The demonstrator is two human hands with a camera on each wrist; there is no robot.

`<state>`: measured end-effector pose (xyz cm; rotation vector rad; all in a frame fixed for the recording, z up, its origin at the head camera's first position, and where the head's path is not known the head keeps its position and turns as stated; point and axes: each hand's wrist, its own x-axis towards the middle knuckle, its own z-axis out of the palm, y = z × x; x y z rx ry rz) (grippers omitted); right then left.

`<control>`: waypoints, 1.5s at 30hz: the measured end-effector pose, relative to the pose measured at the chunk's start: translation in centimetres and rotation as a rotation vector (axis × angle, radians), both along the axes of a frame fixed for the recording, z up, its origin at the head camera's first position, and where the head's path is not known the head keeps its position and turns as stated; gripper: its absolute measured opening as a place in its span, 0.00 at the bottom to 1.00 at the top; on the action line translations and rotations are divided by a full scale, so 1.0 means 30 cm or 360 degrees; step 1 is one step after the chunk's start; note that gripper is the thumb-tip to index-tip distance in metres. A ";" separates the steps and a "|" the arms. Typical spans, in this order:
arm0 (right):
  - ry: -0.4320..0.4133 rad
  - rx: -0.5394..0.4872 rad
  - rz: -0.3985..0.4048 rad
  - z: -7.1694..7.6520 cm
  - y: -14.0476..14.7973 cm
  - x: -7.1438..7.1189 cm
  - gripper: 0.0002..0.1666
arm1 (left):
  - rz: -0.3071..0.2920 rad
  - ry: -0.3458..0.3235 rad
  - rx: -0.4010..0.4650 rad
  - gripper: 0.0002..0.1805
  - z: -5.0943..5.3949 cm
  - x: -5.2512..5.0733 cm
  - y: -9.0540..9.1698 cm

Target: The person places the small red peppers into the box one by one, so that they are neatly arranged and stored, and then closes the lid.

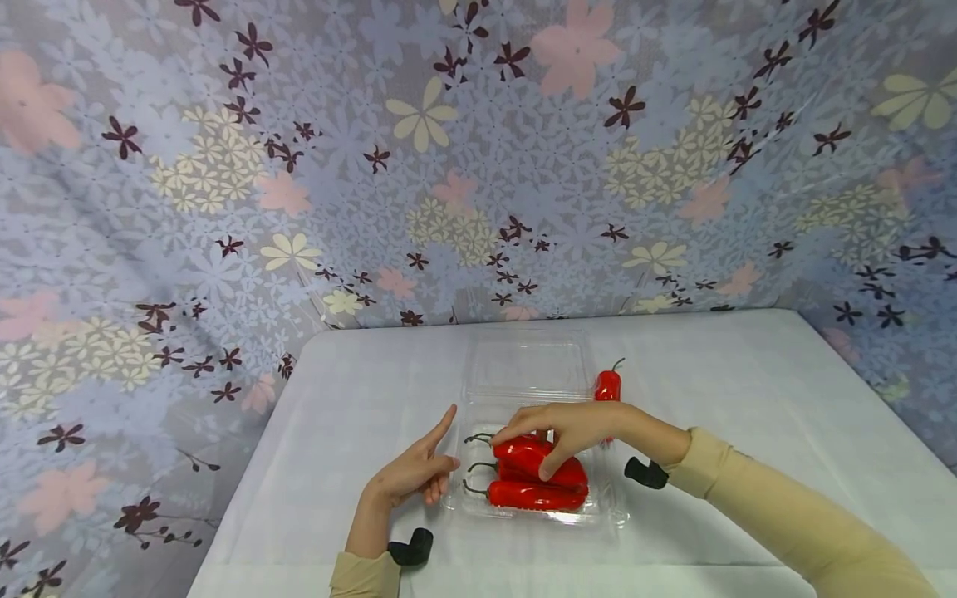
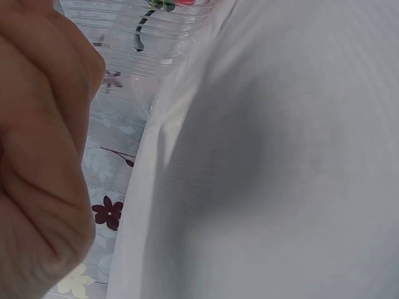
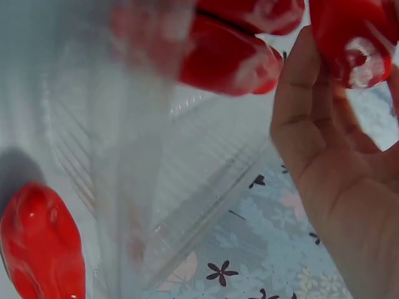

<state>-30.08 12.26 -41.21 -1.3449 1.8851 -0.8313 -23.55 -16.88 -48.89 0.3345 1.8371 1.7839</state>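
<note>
My right hand grips a red chili pepper between thumb and fingers, over the base of a clear plastic clamshell box. Its stem points left. In the right wrist view the held pepper shows its blunt end. Two more red chili peppers lie side by side in the box, stems to the left. My left hand is at the box's left side, index finger extended and other fingers bent. Its thumb is by the rim; whether it touches is unclear. The left wrist view shows the hand beside the ribbed plastic wall.
Another red chili pepper lies on the table right of the box, partly hidden behind my right arm. The box's lid lies folded back. A white cloth covers the table; flowered fabric hangs behind it.
</note>
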 end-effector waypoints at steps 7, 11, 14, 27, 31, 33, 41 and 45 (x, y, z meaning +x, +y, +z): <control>0.0114 0.0160 -0.0056 -0.020 -0.011 0.020 0.39 | 0.0000 0.0002 0.0011 0.47 0.002 -0.005 -0.001; 0.0160 0.0218 -0.0071 -0.030 -0.016 0.030 0.39 | -0.0005 -0.0005 0.0005 0.47 0.004 -0.008 -0.001; 0.0216 0.0250 -0.0076 -0.031 -0.020 0.035 0.40 | -0.0008 -0.0007 0.0010 0.47 0.006 -0.009 -0.002; 0.0258 0.0295 -0.0041 -0.032 -0.036 0.041 0.41 | -0.0013 0.0017 -0.0001 0.46 0.007 -0.022 -0.009; 0.0208 0.0195 -0.0064 -0.029 -0.032 0.039 0.43 | -0.0023 0.0010 0.0002 0.46 0.003 -0.022 -0.011; 0.0179 0.0097 -0.0088 -0.023 -0.026 0.031 0.43 | -0.0021 0.0006 0.0007 0.47 0.001 -0.022 -0.012; 0.0215 -0.0283 -0.0297 0.081 0.048 -0.022 0.40 | 0.0022 -0.0016 0.0028 0.46 0.001 -0.023 -0.016; 0.0234 -0.0552 -0.0542 0.143 0.128 -0.051 0.37 | 0.0024 -0.0004 0.0037 0.46 0.002 -0.026 -0.021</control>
